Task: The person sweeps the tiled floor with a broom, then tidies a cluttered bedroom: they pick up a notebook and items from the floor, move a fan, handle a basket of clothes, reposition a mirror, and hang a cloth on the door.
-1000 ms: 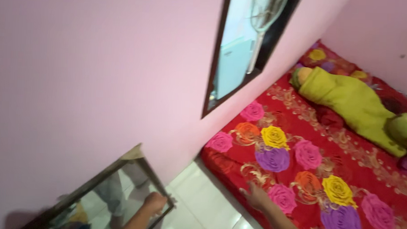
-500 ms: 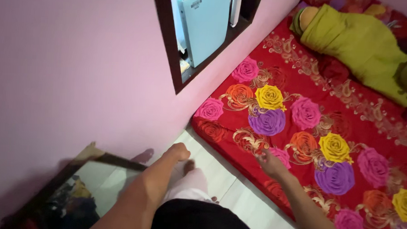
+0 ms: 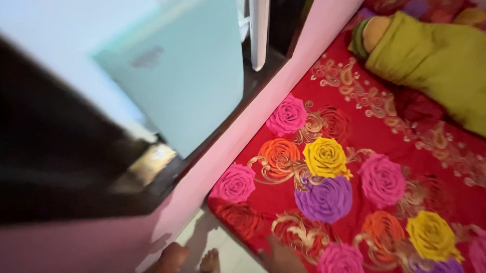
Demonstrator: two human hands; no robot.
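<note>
The right hand [image 3: 284, 259] is seen at the lower edge of the view, laid on the near edge of the red flowered bedsheet [image 3: 360, 173]; whether its fingers are spread or pinching the cloth cannot be told, as the hand is blurred and partly cut off. Just left of that hand, a bare foot [image 3: 210, 262] is set on the white tiled floor [image 3: 228, 249]. Further left, a rounded skin-toned shape [image 3: 169, 260] is noted beside the pink wall [image 3: 254, 131]; it may be the left hand, closed, or a knee, and its state cannot be told. Well beyond the right hand, a green wrapped bundle [image 3: 445, 63] lies on the sheet. Above and left of the hands, a dark-framed opening [image 3: 64, 162] with a pale blue panel [image 3: 191, 81] fills the view. Compared with the earlier pictures, the floor mirror by the left hand is no longer in view, the arms have dropped almost out of frame, and the sheet and opening appear much closer; the sheet edge remains the point of contact.
</note>
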